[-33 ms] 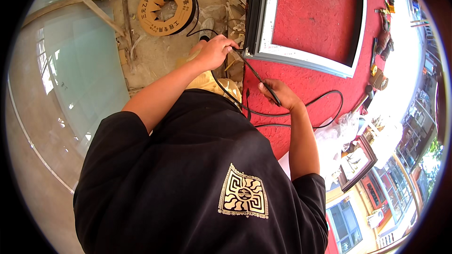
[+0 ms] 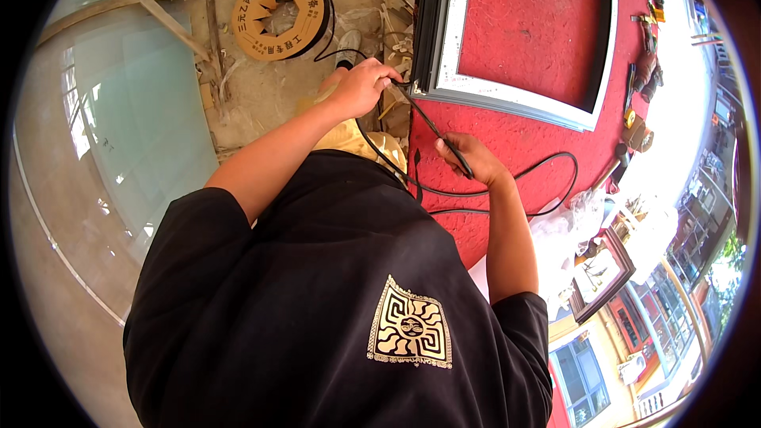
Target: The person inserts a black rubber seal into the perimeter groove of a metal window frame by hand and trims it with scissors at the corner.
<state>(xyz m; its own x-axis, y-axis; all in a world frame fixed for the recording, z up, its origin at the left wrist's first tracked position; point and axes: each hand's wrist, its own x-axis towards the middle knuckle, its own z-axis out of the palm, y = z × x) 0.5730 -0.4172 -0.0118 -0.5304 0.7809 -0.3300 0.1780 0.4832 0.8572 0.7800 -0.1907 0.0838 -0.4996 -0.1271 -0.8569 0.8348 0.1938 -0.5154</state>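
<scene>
Red felt covers the workbench (image 2: 523, 139), with dusty concrete floor beyond it. Nothing has visibly changed since the earlier frame — both hands keep the same hold. The left hand (image 2: 361, 87) is closed, fingers curled, on a black rubber sealing strip (image 2: 428, 123) right at the lower corner of a grey aluminium window frame (image 2: 444, 47) lying on the felt. The right hand (image 2: 468, 157), just beside it and nearer the body, is pinched shut on the same strip. The strip is thin, matt black and cord-like — taut between the hands, then trailing in a loose loop across the felt. A cardboard spool (image 2: 277, 16) of strip lies on the floor beside a glass pane (image 2: 135, 135).
</scene>
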